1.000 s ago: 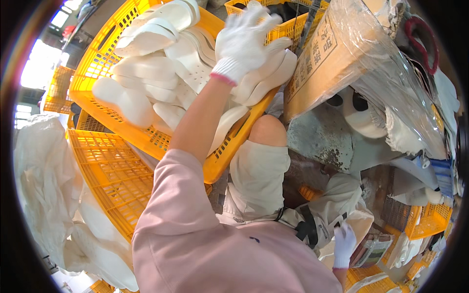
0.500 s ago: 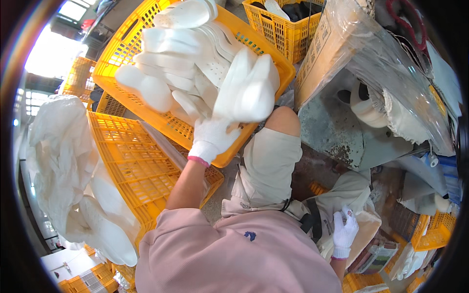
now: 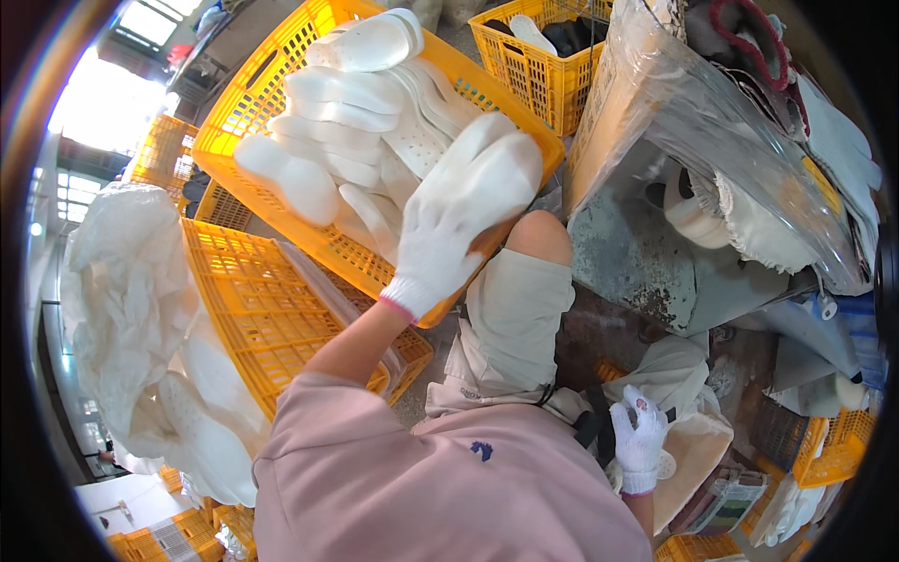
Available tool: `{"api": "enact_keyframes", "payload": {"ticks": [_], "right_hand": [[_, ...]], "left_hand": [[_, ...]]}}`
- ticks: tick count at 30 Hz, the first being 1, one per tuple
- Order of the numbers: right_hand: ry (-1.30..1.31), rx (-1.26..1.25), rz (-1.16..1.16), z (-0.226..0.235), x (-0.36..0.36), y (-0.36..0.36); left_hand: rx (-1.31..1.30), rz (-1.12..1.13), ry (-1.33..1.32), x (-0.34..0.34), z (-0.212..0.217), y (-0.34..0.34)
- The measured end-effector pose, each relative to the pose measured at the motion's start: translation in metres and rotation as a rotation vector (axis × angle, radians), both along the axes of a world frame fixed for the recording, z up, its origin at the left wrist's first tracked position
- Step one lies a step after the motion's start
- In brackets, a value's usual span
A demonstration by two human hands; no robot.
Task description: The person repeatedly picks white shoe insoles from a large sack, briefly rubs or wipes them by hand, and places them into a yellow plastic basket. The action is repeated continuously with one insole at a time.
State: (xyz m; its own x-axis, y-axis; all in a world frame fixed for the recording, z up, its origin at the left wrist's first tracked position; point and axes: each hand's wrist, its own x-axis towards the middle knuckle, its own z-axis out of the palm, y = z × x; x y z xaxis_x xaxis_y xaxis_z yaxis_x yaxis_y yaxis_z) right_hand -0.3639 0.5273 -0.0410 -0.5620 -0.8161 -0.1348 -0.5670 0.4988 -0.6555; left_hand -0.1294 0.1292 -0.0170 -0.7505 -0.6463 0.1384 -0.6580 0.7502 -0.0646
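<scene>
Left hand (image 3: 435,245), in a white knit glove with a pink cuff, laid over the nearest white sole-shaped pieces (image 3: 515,161). Fingers long and close together on top of them, thumb out to the right; white glove on white pieces — cannot tell whether they grip or only rest. Below the hand, the near rim of a large yellow crate (image 3: 348,251); more of the same pieces heaped inside it, beyond the fingertips and off to their left, some with small holes. Just right of the thumb, the person's bare knee (image 3: 543,236).

Right hand (image 3: 639,433), gloved too, low by the pale shorts (image 3: 515,304): fingers loosely bent and apart, palm partly hidden — I see nothing held. A small white disc (image 3: 666,465) just beside its wrist.

Left of the left wrist, another yellow crate (image 3: 257,309); past that, crumpled white plastic (image 3: 126,267).

Right of the left fingers, past the knee, a dark-spotted grey panel (image 3: 623,248) under clear plastic wrap (image 3: 712,117).

Well beyond the fingertips, a smaller yellow crate (image 3: 534,77) with dark pieces inside.
</scene>
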Motion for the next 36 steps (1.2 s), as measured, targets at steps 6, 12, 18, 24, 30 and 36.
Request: {"api": "enact_keyframes", "payload": {"ticks": [6, 12, 18, 24, 30, 36], "right_hand": [[0.003, -0.079, 0.013, -0.007, -0.003, -0.006], [-0.046, -0.125, 0.042, 0.000, -0.007, -0.017], [-0.040, -0.116, -0.001, -0.010, 0.006, -0.007], [-0.033, -0.218, 0.015, -0.013, 0.020, -0.032], [-0.674, -0.509, -0.074, 0.032, 0.012, -0.093], [-0.567, -0.378, -0.490, 0.094, -0.059, -0.053]], "left_hand": [[-0.084, 0.234, 0.160, 0.011, -0.039, 0.030], [-0.086, 0.427, -0.009, -0.007, -0.030, -0.020], [0.194, 0.289, -0.047, -0.010, 0.001, 0.008], [1.328, 0.150, 0.804, 0.047, 0.026, -0.026], [2.074, 0.099, 1.197, 0.044, 0.035, -0.001], [2.811, 0.111, 1.427, -0.098, -0.056, 0.112]]}}
